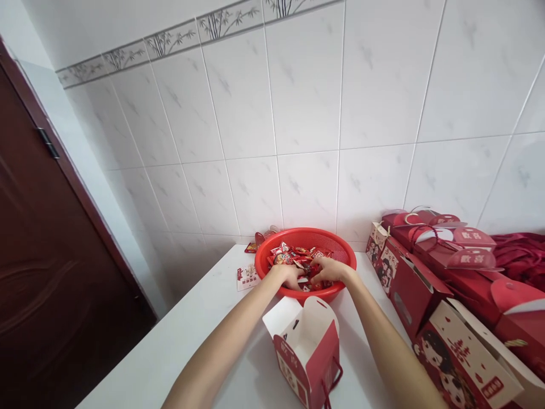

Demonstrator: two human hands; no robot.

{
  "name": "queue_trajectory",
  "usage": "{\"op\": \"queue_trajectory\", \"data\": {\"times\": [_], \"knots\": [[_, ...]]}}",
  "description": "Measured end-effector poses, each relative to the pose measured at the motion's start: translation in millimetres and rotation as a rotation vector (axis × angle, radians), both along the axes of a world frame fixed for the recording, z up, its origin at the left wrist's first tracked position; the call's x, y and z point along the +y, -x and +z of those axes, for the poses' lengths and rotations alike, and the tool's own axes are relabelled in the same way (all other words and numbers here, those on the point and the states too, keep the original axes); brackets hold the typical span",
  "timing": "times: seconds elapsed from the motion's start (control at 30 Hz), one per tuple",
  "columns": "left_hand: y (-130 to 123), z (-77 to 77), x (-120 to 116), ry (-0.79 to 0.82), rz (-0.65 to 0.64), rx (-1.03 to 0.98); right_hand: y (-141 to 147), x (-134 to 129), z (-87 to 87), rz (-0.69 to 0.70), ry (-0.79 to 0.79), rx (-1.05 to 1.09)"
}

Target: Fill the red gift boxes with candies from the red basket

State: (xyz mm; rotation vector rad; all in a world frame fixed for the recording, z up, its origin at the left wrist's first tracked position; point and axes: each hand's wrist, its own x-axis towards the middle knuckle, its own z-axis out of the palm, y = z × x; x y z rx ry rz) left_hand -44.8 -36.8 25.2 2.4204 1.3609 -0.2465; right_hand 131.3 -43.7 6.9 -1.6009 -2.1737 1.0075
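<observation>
Just under both palms, a round red plastic basket (339,245) sat on a white countertop (170,352), its thick smooth rim circling a wall pierced with fine mesh slots. Heaped inside were glossy foil-wrapped packets (293,255), mostly red with flashes of silver and gold, crinkled and lying at all angles. The left hand (287,275) and right hand (332,270) both reached over the near rim, bare and side by side, almost meeting at the fingertips. Their fingers curled downward into the heap rather than spreading flat; whether they pinched any packet was hidden.

Directly below the hands, between the forearms, stood an open gift box (304,346) of white and red card, its flaps folded up with punched handle slots and a red cord hanging from it. To the right of the right hand, red and cream printed card boxes (421,278) lay in a long row with scalloped flaps, and crumpled red fabric (519,258) lay beyond them. Left of the left hand, a small printed card (247,278) lay flat on the counter. Ahead rose glazed white marbled wall tiles (238,113), and far to the left stood a dark brown wooden door (55,227).
</observation>
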Motion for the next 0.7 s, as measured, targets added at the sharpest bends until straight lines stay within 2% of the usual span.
{"op": "queue_trajectory", "data": {"times": [0.13,0.27,0.4,0.5,0.63,0.7], "knots": [[0.9,-7.1,2.0,-0.009,0.039,0.018,1.6,0.4,-3.0,-0.033,-0.001,0.02],[1.4,-11.0,0.5,-0.029,0.108,-0.078,-0.4,2.4,-7.4,-0.024,-0.039,0.164],[3.5,-7.7,-0.3,-0.088,0.145,-0.331,-3.5,2.8,-8.2,-0.04,-0.028,0.309],[5.9,-6.3,0.9,-0.106,0.148,-0.548,-5.3,1.3,-6.5,-0.033,0.037,0.532],[8.8,-10.6,3.6,0.016,0.139,-0.898,-7.4,-0.4,-4.5,-0.062,0.092,0.744],[9.5,-12.6,4.4,0.075,0.14,-0.962,-7.7,-0.4,-4.1,-0.099,0.082,0.769]]}}
